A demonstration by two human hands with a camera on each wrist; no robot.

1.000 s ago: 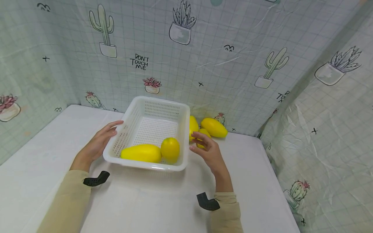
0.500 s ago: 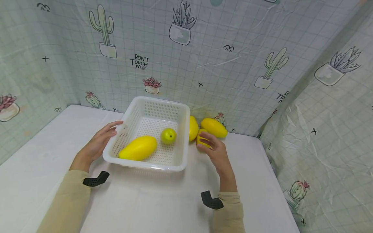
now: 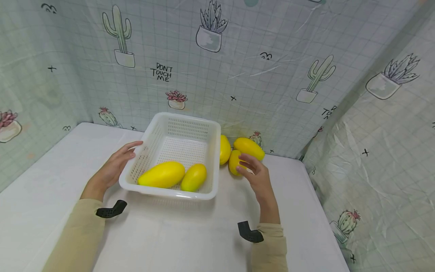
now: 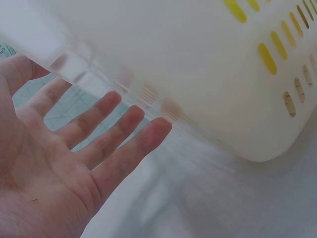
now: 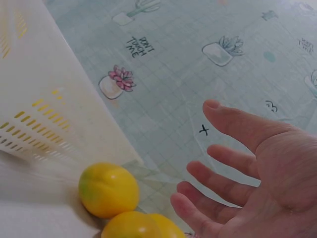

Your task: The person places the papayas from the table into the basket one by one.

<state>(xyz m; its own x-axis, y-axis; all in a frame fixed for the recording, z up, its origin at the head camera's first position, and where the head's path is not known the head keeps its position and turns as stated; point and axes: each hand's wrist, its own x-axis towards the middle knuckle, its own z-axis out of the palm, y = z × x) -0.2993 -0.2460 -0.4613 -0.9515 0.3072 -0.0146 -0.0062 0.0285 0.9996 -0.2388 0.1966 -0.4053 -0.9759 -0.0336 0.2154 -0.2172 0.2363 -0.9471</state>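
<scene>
A white perforated plastic basket [image 3: 170,193] stands on the white tabletop, with two yellow mangoes, a long one [image 3: 161,175] and a smaller one [image 3: 194,177], at its near end. My left hand [image 3: 113,168] is at the basket's left side; in the left wrist view its fingers [image 4: 148,134] lie extended against the basket wall. Right of the basket, my right hand [image 3: 259,179] hovers with fingers spread and nothing in them. Beside its fingertips is a mango [image 3: 233,163]; one more mango [image 3: 224,150] sits against the basket's right side and another [image 3: 249,147] lies behind.
A cloth backdrop [image 3: 238,83] printed with cacti hangs behind the table and along both sides. Black wrist mounts [image 3: 250,232] sit on both sleeves. Table surface [image 3: 170,234] extends in front of the basket.
The smaller mango has toppled and rolled inside the basket, coming to the near end beside the long one, which also shifted. My right hand has drawn away to the right; the left stays put.
</scene>
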